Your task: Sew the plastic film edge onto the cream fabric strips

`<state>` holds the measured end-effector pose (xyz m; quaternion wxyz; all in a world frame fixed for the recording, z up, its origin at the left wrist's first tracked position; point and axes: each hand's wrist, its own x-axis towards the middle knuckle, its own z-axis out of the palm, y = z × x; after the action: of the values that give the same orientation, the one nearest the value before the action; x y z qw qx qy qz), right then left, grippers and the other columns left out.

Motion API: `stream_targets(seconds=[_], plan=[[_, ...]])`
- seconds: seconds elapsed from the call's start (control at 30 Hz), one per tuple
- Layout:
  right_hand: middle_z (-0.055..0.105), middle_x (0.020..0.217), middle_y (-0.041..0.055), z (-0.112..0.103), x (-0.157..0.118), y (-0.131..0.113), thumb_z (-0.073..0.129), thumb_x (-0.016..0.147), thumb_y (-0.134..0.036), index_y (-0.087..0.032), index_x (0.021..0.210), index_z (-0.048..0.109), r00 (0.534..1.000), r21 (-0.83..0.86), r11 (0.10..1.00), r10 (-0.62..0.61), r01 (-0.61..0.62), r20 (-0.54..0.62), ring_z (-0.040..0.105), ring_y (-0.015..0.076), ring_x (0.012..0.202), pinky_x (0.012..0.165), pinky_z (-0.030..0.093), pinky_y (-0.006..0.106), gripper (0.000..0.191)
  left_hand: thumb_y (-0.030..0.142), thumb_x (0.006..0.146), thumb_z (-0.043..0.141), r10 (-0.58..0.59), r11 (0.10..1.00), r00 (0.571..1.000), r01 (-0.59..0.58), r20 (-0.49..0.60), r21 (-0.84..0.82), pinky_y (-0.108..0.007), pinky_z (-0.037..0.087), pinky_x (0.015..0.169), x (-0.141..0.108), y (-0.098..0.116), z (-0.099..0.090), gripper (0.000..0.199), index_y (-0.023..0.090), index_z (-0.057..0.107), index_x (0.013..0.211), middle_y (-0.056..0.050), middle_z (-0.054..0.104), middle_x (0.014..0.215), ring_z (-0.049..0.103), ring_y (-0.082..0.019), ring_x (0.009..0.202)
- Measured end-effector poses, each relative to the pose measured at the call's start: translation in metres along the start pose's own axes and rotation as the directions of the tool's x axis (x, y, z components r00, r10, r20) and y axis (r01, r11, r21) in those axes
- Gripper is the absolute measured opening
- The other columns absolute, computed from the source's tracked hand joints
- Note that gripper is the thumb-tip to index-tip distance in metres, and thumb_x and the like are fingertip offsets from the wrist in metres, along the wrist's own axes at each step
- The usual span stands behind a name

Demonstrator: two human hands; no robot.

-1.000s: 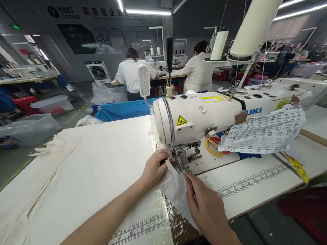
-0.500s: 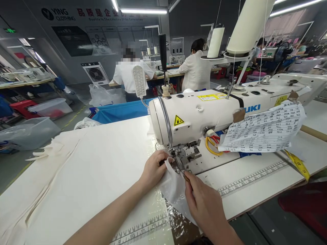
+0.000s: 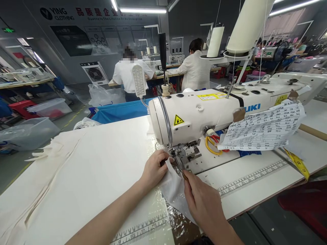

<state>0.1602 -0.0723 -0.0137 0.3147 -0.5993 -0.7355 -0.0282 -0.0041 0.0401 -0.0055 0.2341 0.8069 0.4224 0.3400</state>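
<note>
Since the white cloth [image 3: 174,188] looks limp, its far edge suits the left hand [image 3: 154,168]'s pinch; the right hand [image 3: 206,200] pinches a tool [image 3: 181,169].

Beyond the blue cloth [image 3: 120,111], we see two people in white tops [image 3: 130,75], seated at another bench, with an air cooler [image 3: 95,73] against the wall behind.
</note>
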Motion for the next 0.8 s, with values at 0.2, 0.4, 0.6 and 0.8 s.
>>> stream_targets(seconds=[0.2,0.4,0.6,0.8], plan=[[0.076,0.098,0.0103,0.0003,0.0004,0.0004,0.032,0.099,-0.017,-0.01,0.119,0.059,1.0,-0.006,1.0,-0.009,0.009,0.008,0.074,0.022,0.074,0.052,0.055,0.03,0.034,0.014,0.08,0.048,0.059,0.997,0.998,-0.06,0.024,0.039,-0.034,0.05,0.079,0.0001,-0.001,-0.0012,0.016,0.021,0.062,0.083,-0.004,0.066,0.092,0.06,-0.02,0.089],[0.075,0.098,0.0093,-0.0006,-0.0034,-0.0003,0.033,0.099,-0.015,-0.011,0.122,0.058,1.0,-0.003,1.0,-0.002,0.002,0.029,0.073,0.0213,0.073,0.054,0.054,0.03,0.034,0.012,0.073,0.045,0.037,0.998,0.999,-0.039,0.03,0.052,-0.035,0.051,0.079,0.0016,-0.0036,-0.0033,0.018,0.021,0.06,0.08,-0.004,0.066,0.091,0.06,-0.02,0.089],[0.074,0.1,0.0074,0.0001,-0.0045,0.0008,0.038,0.098,-0.015,-0.013,0.125,0.055,0.998,-0.004,1.0,0.016,-0.016,0.053,0.072,0.019,0.076,0.056,0.052,0.028,0.032,0.016,0.075,0.045,0.021,1.0,1.0,-0.021,0.019,-0.003,-0.033,0.051,0.077,0.0024,-0.004,-0.0051,0.016,0.021,0.06,0.076,-0.004,0.067,0.088,0.061,-0.019,0.085],[0.074,0.095,0.0077,-0.0011,-0.0016,-0.0012,0.041,0.095,-0.012,-0.012,0.124,0.056,0.997,-0.016,0.999,0.034,-0.033,0.065,0.072,0.0202,0.075,0.057,0.051,0.029,0.033,0.02,0.077,0.045,-0.009,1.0,0.999,0.01,0.044,-0.026,-0.032,0.05,0.076,0.0028,-0.0044,-0.0062,0.018,0.022,0.063,0.077,-0.003,0.068,0.088,0.062,-0.019,0.083]])
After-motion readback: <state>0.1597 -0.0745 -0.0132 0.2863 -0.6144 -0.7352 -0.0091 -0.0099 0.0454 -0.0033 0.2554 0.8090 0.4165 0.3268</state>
